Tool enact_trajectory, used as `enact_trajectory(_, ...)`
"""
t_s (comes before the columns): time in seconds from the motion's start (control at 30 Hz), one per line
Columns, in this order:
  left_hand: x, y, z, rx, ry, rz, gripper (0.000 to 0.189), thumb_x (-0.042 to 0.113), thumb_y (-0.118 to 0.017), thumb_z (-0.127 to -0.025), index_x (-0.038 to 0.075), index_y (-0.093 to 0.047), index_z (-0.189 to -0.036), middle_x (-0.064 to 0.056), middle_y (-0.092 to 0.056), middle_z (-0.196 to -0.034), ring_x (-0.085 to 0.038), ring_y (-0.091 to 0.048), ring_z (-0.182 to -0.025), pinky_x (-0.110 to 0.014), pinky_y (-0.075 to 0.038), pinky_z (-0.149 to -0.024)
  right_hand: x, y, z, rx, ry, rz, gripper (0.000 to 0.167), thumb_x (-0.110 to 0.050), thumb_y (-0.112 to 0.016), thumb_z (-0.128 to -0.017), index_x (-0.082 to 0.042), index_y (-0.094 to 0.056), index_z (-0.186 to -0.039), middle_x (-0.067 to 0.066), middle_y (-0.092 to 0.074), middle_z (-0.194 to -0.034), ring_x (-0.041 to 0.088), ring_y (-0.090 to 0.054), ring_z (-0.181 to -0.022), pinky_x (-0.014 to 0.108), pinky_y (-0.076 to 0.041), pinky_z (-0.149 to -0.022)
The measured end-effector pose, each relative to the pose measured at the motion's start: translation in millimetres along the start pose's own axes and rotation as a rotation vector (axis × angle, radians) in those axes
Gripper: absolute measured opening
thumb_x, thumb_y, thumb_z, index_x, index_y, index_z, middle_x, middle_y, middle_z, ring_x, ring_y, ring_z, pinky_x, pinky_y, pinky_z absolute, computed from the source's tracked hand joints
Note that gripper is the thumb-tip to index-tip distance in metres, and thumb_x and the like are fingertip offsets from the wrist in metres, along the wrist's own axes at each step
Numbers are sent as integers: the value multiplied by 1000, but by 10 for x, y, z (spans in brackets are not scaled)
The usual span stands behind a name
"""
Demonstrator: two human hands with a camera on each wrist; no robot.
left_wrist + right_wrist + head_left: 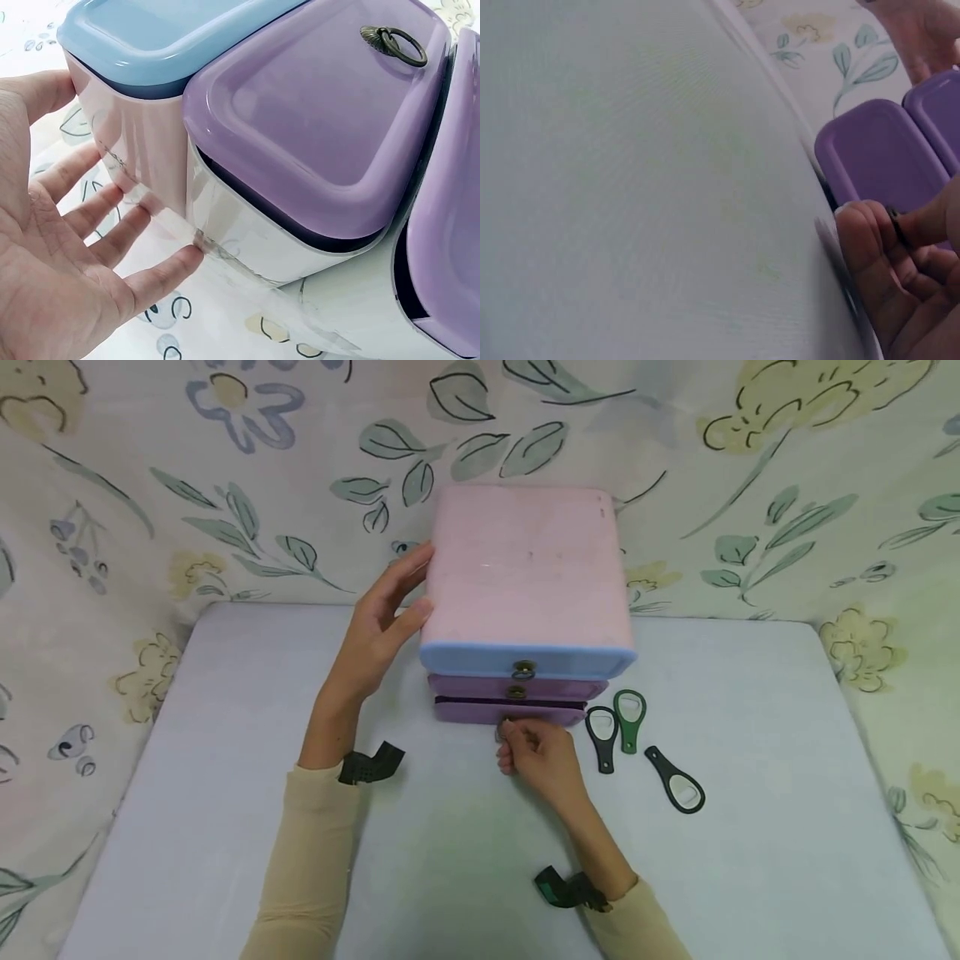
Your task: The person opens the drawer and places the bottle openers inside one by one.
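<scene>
A small chest of drawers (528, 568) with a pink top stands at the back of the table. Its top drawer front (472, 657) is blue, and the two below are purple. My left hand (378, 627) rests with spread fingers against the chest's left side; the left wrist view shows the fingertips along the pink and white wall. My right hand (542, 756) pinches the ring pull (897, 225) of the bottom drawer (465, 712) between thumb and fingers. A narrow dark gap shows above that drawer's front. Another ring pull (394, 45) hangs on the middle drawer.
Right of the chest lie a black bottle opener (602, 739), a green bottle opener (629, 720) and another black bottle opener (675, 781). A white table (750, 877) carries everything. Behind it hangs a flowered cloth (300, 493).
</scene>
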State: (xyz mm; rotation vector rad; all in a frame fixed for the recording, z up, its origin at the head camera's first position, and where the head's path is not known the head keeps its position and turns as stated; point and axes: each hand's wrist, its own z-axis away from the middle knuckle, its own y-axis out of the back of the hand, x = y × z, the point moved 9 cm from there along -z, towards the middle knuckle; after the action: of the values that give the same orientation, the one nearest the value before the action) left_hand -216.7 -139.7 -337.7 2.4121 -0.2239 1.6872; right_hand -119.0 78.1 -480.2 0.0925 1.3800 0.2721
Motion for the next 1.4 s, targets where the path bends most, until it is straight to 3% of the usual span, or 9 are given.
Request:
enact_trajectory(0.27, 30, 14, 5, 6, -8, 7, 66, 35, -65, -102, 15, -45, -161, 6, -43, -169, -21, -43, -155, -56, -39, -126, -5, -24, 114, -57, -14, 1, 22, -8, -61, -106, 7, -76, -100, 23, -77, -80, 17, -76, -64, 29, -65, -62)
enact_trajectory(0.7, 18, 1, -5, -26, 5, 18, 74, 46, -68, -101, 13, -44, -162, 0, -38, -172, -24, -39, -157, -39, -49, -119, 78, -101, 450, -87, -59, 1, 21, -10, -64, -105, 3, -76, -95, 15, -75, -76, 16, -73, -63, 28, -64, -62)
enact_trajectory(0.93, 14, 25, -1, -20, 14, 13, 69, 39, -66, -102, 13, -44, -162, 0, -38, -172, -23, -39, -157, -46, -47, -122, 98, -135, 599, -122, -50, 24, 21, -10, -63, -105, 3, -75, -94, 14, -75, -75, 14, -71, -63, 28, -64, -62)
enact_trajectory(1.17, 18, 21, 2, -12, 16, 8, 66, 31, -64, -102, 15, -44, -162, 5, -40, -170, -19, -41, -156, -59, -42, -123, 142, -135, 717, -111, -94, 0, 22, -12, -66, -104, 3, -75, -92, 14, -76, -75, 13, -72, -63, 29, -65, -61)
enact_trajectory(1.4, 22, 24, 6, -11, 18, 11, 65, 28, -63, -102, 14, -43, -162, 5, -40, -171, -20, -41, -156, -59, -42, -123, 201, -141, 796, -96, -149, -28, 21, -12, -67, -103, 4, -75, -91, 15, -76, -76, 15, -73, -63, 30, -65, -61)
